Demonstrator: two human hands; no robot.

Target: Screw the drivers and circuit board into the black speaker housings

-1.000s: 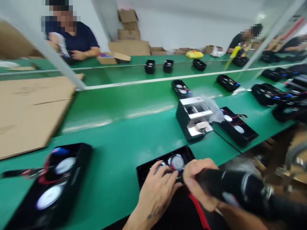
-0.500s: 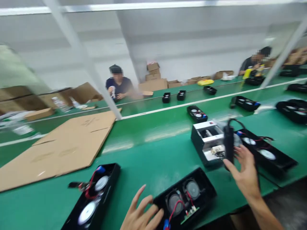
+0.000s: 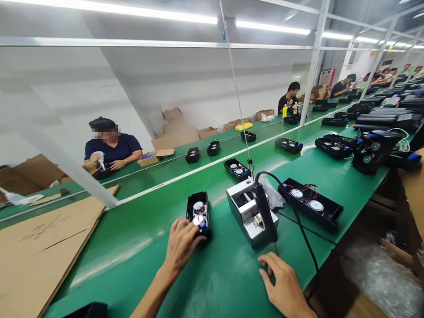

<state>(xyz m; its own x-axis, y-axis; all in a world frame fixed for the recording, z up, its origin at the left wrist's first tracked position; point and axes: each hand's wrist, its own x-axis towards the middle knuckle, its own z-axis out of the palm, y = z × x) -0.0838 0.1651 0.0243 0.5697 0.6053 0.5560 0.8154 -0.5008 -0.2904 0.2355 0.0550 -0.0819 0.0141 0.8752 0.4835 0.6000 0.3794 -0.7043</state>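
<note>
My left hand [image 3: 180, 245] reaches out over the green bench [image 3: 149, 260] and its fingers rest on the near end of a black speaker housing [image 3: 198, 213] with two round drivers and red wires. My right hand [image 3: 281, 282] lies flat and open on the bench near its front edge, holding nothing. Just beyond it a black electric screwdriver [image 3: 265, 212] hangs from a cord in front of a grey metal box [image 3: 248, 212]. Another open speaker housing [image 3: 309, 205] lies to the right.
Flat cardboard sheets [image 3: 36, 247] cover the bench at left. More black housings [image 3: 236, 169] lie along the line toward the far right. A person in a dark shirt [image 3: 111, 148] sits across the bench; other people work farther along. A clear divider stands between.
My right hand has let go of the screwdriver, which now hangs by the grey box. My left hand has pushed the speaker housing away across the bench. The view has lifted.
</note>
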